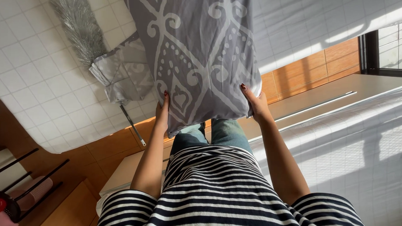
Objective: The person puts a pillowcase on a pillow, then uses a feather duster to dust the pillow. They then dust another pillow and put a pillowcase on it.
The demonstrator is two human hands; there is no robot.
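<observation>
Nearest the lens, striped shirt (pixel 233 203) along the bottom. Mid-frame, left hand (pixel 162 114) and right hand (pixel 254 103), fingers clamped on the lower corners of a grey patterned pillowcase (pixel 194 50), probably stuffed. Holding-up step; next calls for steady grip. Folded grey cloth (pixel 120 72) upper left.

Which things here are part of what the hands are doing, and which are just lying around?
In hand:
- grey patterned pillow, gripped by left hand and right hand

Lying about:
- folded grey cloth
- silver tinsel
- thin metal rod
- white tiled cover
- dark rack
</observation>
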